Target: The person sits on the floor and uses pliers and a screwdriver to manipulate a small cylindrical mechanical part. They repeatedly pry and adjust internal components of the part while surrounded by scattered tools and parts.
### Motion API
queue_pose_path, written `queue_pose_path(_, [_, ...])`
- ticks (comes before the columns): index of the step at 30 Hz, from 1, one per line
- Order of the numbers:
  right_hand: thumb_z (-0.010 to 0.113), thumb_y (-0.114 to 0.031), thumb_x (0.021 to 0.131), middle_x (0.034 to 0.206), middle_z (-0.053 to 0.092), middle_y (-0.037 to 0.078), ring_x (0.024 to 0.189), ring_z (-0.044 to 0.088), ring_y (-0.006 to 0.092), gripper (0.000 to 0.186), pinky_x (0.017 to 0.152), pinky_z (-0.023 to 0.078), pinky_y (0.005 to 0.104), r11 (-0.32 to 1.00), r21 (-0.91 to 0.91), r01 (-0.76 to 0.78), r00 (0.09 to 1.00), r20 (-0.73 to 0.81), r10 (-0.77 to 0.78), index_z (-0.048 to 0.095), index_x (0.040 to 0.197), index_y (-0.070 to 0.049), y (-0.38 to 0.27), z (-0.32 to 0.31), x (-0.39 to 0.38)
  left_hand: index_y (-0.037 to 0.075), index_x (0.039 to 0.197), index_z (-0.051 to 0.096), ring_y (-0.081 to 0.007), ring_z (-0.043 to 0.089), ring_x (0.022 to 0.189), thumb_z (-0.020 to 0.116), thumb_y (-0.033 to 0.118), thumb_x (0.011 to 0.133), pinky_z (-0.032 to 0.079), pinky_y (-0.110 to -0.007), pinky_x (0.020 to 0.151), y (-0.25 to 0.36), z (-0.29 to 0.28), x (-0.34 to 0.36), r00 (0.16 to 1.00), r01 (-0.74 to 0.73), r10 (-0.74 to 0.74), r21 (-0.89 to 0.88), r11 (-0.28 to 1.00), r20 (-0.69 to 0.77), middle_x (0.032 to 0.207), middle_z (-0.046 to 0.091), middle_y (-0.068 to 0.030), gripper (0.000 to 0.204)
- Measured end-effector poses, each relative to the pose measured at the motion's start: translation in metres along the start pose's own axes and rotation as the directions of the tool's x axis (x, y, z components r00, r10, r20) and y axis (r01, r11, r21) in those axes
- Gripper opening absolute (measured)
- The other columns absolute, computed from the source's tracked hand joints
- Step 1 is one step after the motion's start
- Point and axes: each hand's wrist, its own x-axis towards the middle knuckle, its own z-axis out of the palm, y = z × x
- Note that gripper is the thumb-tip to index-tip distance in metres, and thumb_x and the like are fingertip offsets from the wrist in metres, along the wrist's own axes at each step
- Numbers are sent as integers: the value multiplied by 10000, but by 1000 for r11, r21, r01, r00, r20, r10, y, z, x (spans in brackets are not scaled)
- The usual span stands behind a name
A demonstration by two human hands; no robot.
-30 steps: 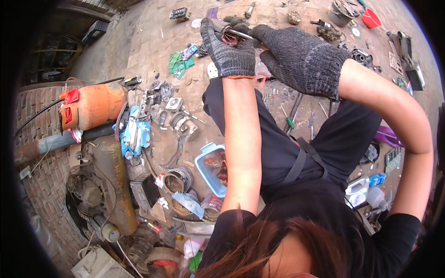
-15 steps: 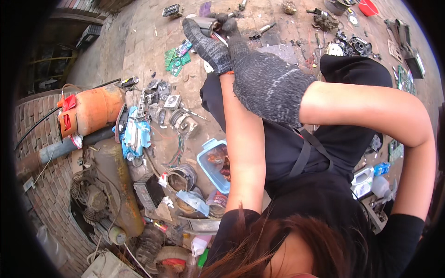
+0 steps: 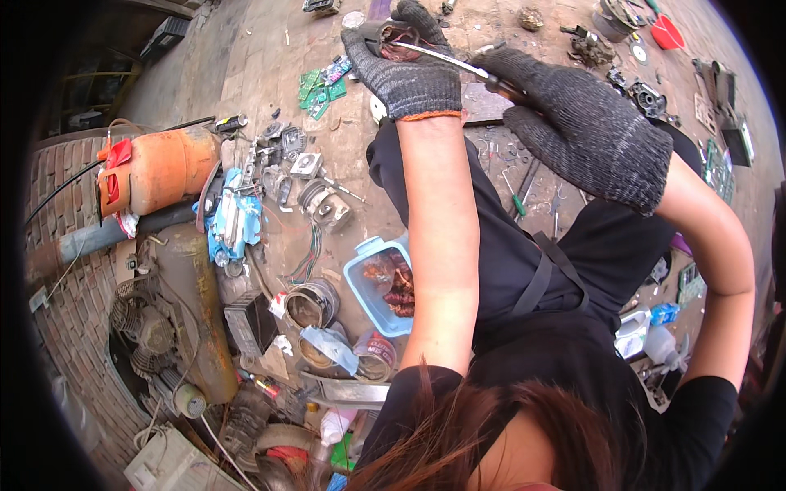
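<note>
My left hand [image 3: 416,84], in a dark grey knitted glove with an orange cuff, is closed round a small motor part with reddish copper windings [image 3: 398,41]. Its fingers hide most of the part's outer casing. In my right hand [image 3: 588,123], gloved the same way, is a screwdriver-like tool [image 3: 446,59] with a long thin metal shaft. The shaft points left, and its tip is at the windings. My right fingers cover much of the tool's dark handle.
Green circuit boards [image 3: 315,92] lie left of my left hand. A blue plastic tub [image 3: 357,282] with copper-coloured scraps stands beside my left forearm. An orange gas cylinder [image 3: 168,173] lies at the left. A green-handled screwdriver [image 3: 517,204] lies between my legs. A red bucket [image 3: 667,33] is far right.
My right hand has drawn back to the right, away from my left, bringing the tool's shaft into plain view. My left hand has turned, so the part's copper windings now show.
</note>
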Motion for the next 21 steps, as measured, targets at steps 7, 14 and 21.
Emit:
queue_pose_path(7, [560, -136, 877, 989, 622, 219, 912, 614, 374, 446, 796, 489, 413, 1000, 3, -30, 1000, -6, 30, 460, 1302, -47, 5, -11, -8, -169, 1362, 206, -239, 605, 625, 495, 464, 885, 568, -300, 600, -5, 6, -5, 999, 44, -46, 114, 993, 20, 800, 610, -197, 843])
queue_pose_path(14, [554, -142, 868, 985, 623, 236, 906, 602, 399, 383, 796, 482, 459, 1000, 22, 18, 998, -54, -17, 509, 1227, -18, 12, -9, -6, -129, 1370, 249, -227, 606, 633, 504, 472, 881, 557, -285, 600, -7, 6, -6, 990, 136, -137, 66, 988, 11, 757, 597, -167, 816])
queue_pose_path(21, [523, -156, 898, 896, 627, 222, 824, 613, 383, 408, 733, 489, 400, 993, -61, 99, 995, 14, -99, 490, 1286, -36, 33, -19, 13, 46, 1287, 446, -177, 536, 585, 547, 418, 883, 486, -262, 515, -21, 8, -6, 988, 136, -115, 230, 964, -105, 745, 559, -110, 559])
